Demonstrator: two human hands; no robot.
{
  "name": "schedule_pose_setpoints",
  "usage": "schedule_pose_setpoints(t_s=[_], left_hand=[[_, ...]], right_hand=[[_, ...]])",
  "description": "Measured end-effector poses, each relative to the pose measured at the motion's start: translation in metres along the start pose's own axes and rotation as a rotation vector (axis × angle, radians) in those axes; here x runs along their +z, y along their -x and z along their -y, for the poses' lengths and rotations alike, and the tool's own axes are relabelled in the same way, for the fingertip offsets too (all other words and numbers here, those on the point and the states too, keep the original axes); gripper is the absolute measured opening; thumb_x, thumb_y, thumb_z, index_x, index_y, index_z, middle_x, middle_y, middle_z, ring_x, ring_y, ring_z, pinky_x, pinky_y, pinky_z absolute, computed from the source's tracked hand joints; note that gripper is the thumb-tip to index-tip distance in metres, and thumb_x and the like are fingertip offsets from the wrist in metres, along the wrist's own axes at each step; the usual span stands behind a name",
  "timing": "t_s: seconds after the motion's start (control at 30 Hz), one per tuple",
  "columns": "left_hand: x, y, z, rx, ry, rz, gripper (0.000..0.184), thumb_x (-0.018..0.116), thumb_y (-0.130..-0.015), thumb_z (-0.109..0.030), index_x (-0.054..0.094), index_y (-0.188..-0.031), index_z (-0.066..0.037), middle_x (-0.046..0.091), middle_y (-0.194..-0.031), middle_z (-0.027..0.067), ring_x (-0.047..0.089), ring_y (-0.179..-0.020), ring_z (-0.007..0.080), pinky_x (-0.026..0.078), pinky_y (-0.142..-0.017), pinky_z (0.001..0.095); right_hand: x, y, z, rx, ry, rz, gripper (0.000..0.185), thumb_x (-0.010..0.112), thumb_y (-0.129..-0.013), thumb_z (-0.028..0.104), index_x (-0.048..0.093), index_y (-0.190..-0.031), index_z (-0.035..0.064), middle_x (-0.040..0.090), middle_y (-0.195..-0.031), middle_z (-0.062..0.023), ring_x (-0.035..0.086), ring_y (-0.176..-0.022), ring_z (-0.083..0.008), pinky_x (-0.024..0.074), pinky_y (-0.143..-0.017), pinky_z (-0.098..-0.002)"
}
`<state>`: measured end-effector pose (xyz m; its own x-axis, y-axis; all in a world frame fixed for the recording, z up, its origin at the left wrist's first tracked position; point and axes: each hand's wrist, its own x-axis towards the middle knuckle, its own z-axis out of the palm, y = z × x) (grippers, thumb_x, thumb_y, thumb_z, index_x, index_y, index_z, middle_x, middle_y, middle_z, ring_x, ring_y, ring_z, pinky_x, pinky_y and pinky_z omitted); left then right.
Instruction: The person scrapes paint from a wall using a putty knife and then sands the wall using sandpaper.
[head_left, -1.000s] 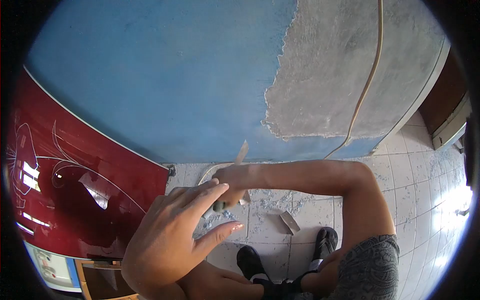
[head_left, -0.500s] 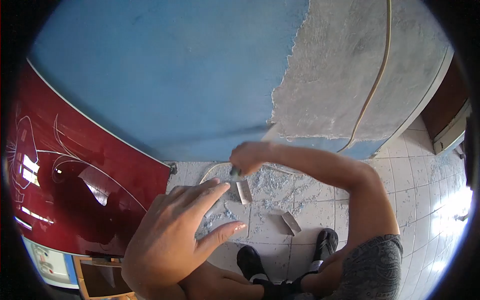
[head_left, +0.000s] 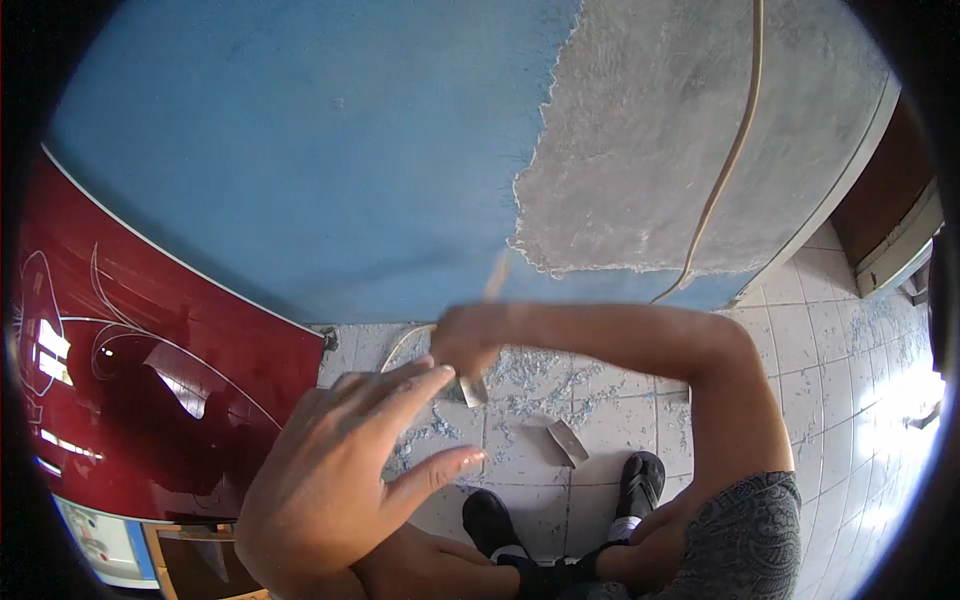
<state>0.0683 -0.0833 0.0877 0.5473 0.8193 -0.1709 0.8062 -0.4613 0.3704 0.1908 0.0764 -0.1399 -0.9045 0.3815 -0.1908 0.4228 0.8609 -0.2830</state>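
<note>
My left hand is raised in the foreground with thumb and fingers apart, holding nothing. Behind its fingertips my right hand is wrapped round a scraper. The scraper's blurred blade points up at the blue wall, just left of the ragged edge of a bare grey patch. Its handle is mostly hidden by my hands. Below my right hand a small metal piece shows; whether it joins the scraper is unclear. Another bent metal piece lies on the floor.
Paint flakes litter the white tiled floor. A cable hangs down the wall. A glossy red panel stands at left, above a wooden shelf. My black shoes are below, and a brown door is at right.
My right hand went right and up with the scraper, then came back left and down behind my left fingertips. My left hand has stayed nearly still. The view has shifted slightly.
</note>
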Motion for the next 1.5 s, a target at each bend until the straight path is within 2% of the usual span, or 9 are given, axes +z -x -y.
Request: schedule_pose_setpoints(t_s=[0.07,0.2,0.33,0.7,0.87,0.97,1.2,1.27,1.5], left_hand=[[-0.001,-0.002,0.000,-0.021,-0.006,-0.016,0.058,0.075,-0.087,-0.034,0.058,-0.131,-0.001,0.059,-0.133,0.0246,0.057,-0.122,0.0399,0.045,-0.103,0.0469],[-0.001,-0.002,-0.004,0.002,0.010,-0.002,0.058,0.075,-0.087,-0.034,0.058,-0.132,-0.002,0.059,-0.133,0.0244,0.057,-0.122,0.0397,0.045,-0.103,0.0467],[0.002,-0.001,-0.003,-0.012,0.007,-0.002,0.058,0.075,-0.087,-0.034,0.058,-0.132,-0.002,0.059,-0.133,0.0243,0.057,-0.122,0.0397,0.044,-0.103,0.0468],[-0.003,0.005,-0.006,-0.018,-0.001,0.000,0.059,0.075,-0.087,-0.035,0.058,-0.131,-0.001,0.059,-0.133,0.0243,0.057,-0.124,0.0392,0.045,-0.104,0.0468],[0.000,0.011,-0.001,0.007,-0.033,-0.015,0.059,0.076,-0.087,-0.035,0.058,-0.131,0.000,0.060,-0.131,0.0242,0.058,-0.122,0.0394,0.045,-0.103,0.0470],[-0.002,0.014,0.001,-0.014,-0.041,-0.043,0.059,0.076,-0.087,-0.034,0.058,-0.132,0.000,0.060,-0.131,0.0242,0.059,-0.121,0.0393,0.045,-0.103,0.0472],[-0.002,0.012,0.004,0.011,-0.003,-0.016,0.059,0.076,-0.086,-0.033,0.058,-0.132,-0.001,0.060,-0.132,0.0247,0.059,-0.121,0.0398,0.045,-0.103,0.0474],[-0.003,0.015,0.005,0.022,-0.018,-0.039,0.059,0.077,-0.086,-0.033,0.058,-0.132,-0.002,0.060,-0.132,0.0249,0.059,-0.121,0.0400,0.046,-0.103,0.0472],[-0.005,0.013,0.006,-0.003,0.008,-0.006,0.060,0.078,-0.085,-0.031,0.058,-0.132,0.000,0.059,-0.132,0.0257,0.059,-0.120,0.0407,0.046,-0.102,0.0472]], right_hand=[[-0.019,-0.002,-0.032,0.133,-0.096,0.036,0.030,0.069,-0.080,0.034,0.072,-0.089,0.0057,0.072,-0.089,-0.0171,0.068,-0.092,-0.0388,0.0537,-0.084,-0.0503],[0.022,-0.007,0.010,-0.123,0.020,-0.131,0.023,0.068,-0.078,0.027,0.073,-0.082,0.0052,0.072,-0.083,-0.0169,0.069,-0.087,-0.0383,0.0542,-0.079,-0.0492],[-0.023,0.000,-0.020,-0.034,-0.031,0.069,0.023,0.070,-0.075,0.028,0.074,-0.084,0.0071,0.072,-0.081,-0.0165,0.069,-0.080,-0.0370,0.0549,-0.077,-0.0489],[-0.037,-0.009,0.017,0.005,0.010,0.064,0.035,0.068,-0.080,0.037,0.073,-0.096,0.0050,0.072,-0.096,-0.0187,0.068,-0.099,-0.0360,0.0544,-0.087,-0.0487],[0.022,-0.023,0.027,-0.253,-0.036,-0.066,0.033,0.067,-0.082,0.036,0.074,-0.096,0.0076,0.072,-0.097,-0.0207,0.069,-0.096,-0.0372,0.0548,-0.085,-0.0483],[-0.011,-0.017,-0.003,-0.060,0.061,0.088,0.037,0.067,-0.081,0.039,0.073,-0.096,0.0047,0.072,-0.097,-0.0218,0.068,-0.097,-0.0382,0.0547,-0.086,-0.0488],[0.003,-0.017,0.014,-0.255,0.061,0.252,0.032,0.063,-0.085,0.036,0.074,-0.098,0.0089,0.073,-0.099,-0.0157,0.070,-0.095,-0.0341,0.0556,-0.086,-0.0468],[0.008,-0.017,-0.007,-0.083,0.055,0.143,0.034,0.065,-0.082,0.035,0.072,-0.093,0.0036,0.073,-0.093,-0.0208,0.070,-0.095,-0.0345,0.0553,-0.086,-0.0484],[0.069,-0.036,0.005,-0.327,0.041,-0.065,0.034,0.065,-0.081,0.036,0.071,-0.086,0.0031,0.073,-0.092,-0.0198,0.070,-0.092,-0.0358,0.0559,-0.082,-0.0482]])
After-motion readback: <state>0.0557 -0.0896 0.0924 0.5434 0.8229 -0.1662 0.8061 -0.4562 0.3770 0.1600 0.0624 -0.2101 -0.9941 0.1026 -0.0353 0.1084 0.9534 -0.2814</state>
